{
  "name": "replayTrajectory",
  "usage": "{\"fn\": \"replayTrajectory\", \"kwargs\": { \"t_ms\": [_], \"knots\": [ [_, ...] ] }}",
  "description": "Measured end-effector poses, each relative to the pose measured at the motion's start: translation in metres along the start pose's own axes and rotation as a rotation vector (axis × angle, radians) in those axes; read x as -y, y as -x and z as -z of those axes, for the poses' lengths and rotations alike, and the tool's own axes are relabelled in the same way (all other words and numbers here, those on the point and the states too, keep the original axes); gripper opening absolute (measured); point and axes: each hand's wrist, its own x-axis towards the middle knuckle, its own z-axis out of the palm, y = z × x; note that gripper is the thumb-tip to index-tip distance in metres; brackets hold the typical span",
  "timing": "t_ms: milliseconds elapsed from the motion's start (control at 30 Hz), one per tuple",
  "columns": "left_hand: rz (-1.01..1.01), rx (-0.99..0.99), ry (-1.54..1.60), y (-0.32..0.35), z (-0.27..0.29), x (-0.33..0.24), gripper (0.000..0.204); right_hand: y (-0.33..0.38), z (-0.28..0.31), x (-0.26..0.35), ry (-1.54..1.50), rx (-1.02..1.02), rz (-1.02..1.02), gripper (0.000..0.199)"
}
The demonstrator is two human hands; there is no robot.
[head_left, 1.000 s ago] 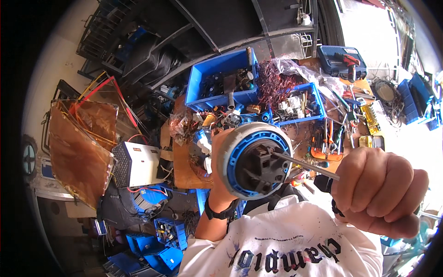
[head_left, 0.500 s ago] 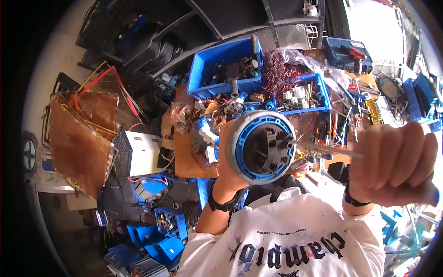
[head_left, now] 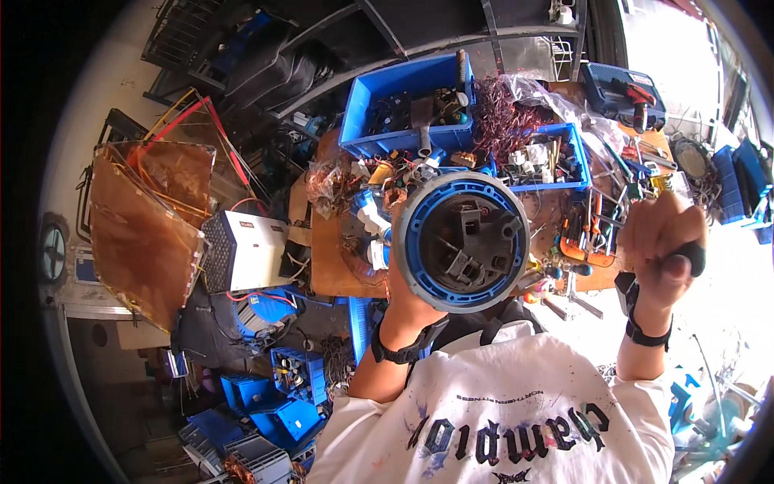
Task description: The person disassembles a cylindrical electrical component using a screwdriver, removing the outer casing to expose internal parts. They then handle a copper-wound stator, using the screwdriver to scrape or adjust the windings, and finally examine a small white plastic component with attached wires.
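My left hand [head_left: 405, 297] grips a round motor housing [head_left: 516, 278] from behind and the left, so most of the fingers are hidden. The housing's open end faces me: a grey rim, a blue inner ring [head_left: 415, 234] and a dark cavity with metal fittings. To its right, apart from it, my right hand [head_left: 663, 234] is raised in a closed fist. A dark rounded handle end [head_left: 692, 256] sticks out by the thumb. It belongs to a screwdriver whose shaft cannot be made out now.
Behind the housing stand a large blue bin [head_left: 363, 141] of parts and a smaller blue tray [head_left: 576, 165]. Copper wire scraps [head_left: 508, 113] lie between them. Pliers and other hand tools [head_left: 592, 230] cover the bench's right side; a drill case [head_left: 613, 89] sits beyond.
My right hand has drawn back and turned, taking the screwdriver away from the housing. The housing has shifted slightly and faces me more squarely.
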Motion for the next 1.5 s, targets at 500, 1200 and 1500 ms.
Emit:
{"fn": "replayTrajectory", "kwargs": {
  "t_ms": [500, 1200, 1500],
  "knots": [
    [-0.283, -0.094, -0.296, -0.011, -0.002, 0.0, 0.08, 0.016, 0.012, -0.001, 0.193, 0.015, -0.032, 0.046],
    [-0.545, -0.207, -0.65, -0.019, 0.0, -0.01, 0.069, 0.015, 0.02, 0.016, -0.175, -0.328, -0.035, 0.082],
    [-0.516, -0.265, -0.65, -0.021, -0.007, -0.014, 0.063, 0.013, -0.005, 0.027, -0.295, -0.279, -0.095, 0.073]
  ]
}}
